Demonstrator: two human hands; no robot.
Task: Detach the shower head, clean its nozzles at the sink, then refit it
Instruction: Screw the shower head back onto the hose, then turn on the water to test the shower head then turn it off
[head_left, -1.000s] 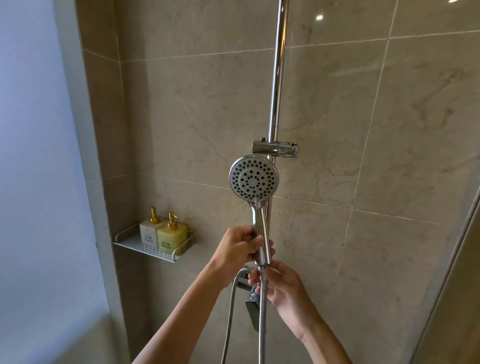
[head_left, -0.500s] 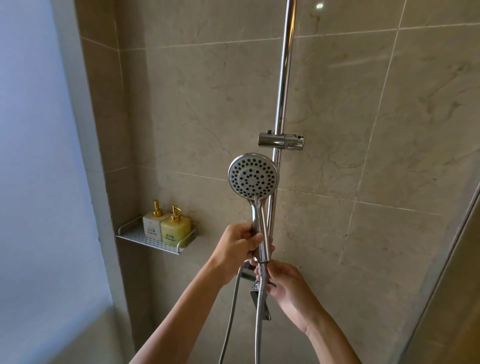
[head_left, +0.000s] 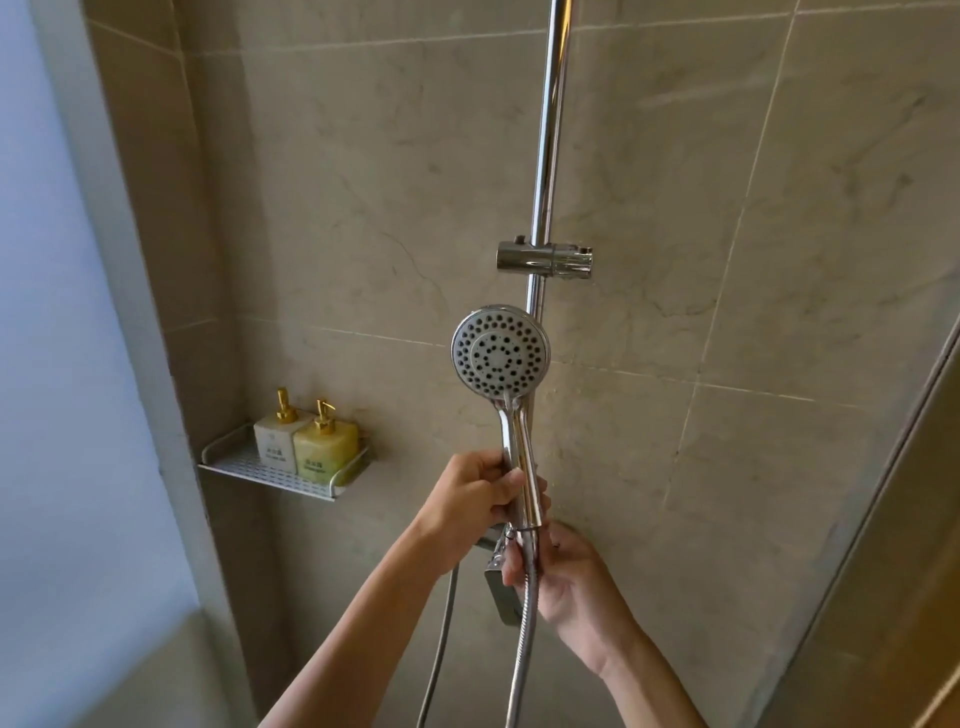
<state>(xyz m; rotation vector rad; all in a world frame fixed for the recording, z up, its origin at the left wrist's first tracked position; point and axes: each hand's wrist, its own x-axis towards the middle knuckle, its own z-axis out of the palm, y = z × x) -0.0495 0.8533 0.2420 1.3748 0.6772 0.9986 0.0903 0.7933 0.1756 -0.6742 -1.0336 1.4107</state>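
The left hand (head_left: 467, 501) has its grip wrapped around the chrome handle of the one shower head (head_left: 500, 351), fingers curled on the front of the handle. Just below it, the right hand (head_left: 563, 577) pinches the joint where the one metal hose (head_left: 522, 639) meets the handle's lower end. The shower head stands upright, nozzle face toward the camera, out of its holder and in front of the single vertical rail (head_left: 550, 130). One holder (head_left: 543, 259) sits on the rail above the head, apart from it. Behind the right hand a chrome fitting is partly hidden. At the wall's left corner one white shelf (head_left: 249, 467) carries two pump bottles, a white bottle (head_left: 280, 434) and a yellow bottle (head_left: 325, 447), touching side by side; their labels are too small to read.
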